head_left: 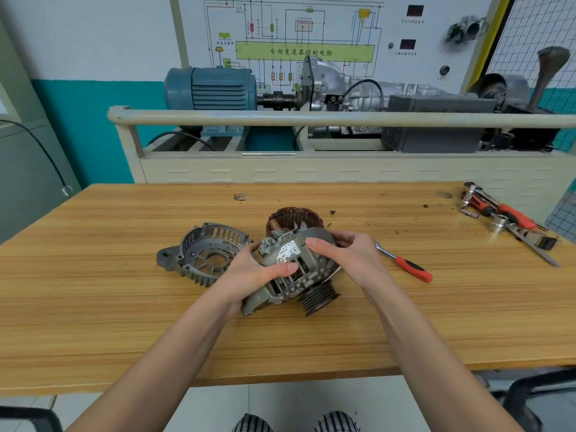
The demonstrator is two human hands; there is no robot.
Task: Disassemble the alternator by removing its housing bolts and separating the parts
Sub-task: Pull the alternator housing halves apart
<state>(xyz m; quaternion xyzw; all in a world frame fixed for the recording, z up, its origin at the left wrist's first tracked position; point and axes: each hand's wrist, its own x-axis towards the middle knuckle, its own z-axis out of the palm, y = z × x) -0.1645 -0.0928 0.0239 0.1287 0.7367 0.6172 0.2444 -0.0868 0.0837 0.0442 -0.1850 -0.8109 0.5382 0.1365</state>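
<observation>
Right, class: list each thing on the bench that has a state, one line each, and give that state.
Alternator body: gripped by left hand and right hand, pulley toward the person.
End cover: detached, lying on the table.
Ratchet wrench: lying unused.
Tool pile: untouched, far right.

At upper centre, the green band [304,52] on the wall wiring-diagram board [436,32] reads "自动变速器控制电脑"; the alternator's [293,275] silver sticker [289,252] print is too small to read.

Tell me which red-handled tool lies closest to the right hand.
The lone red-handled ratchet, lying on the table just right of the right hand. The other red-handled tools sit piled at the far right corner.
</observation>
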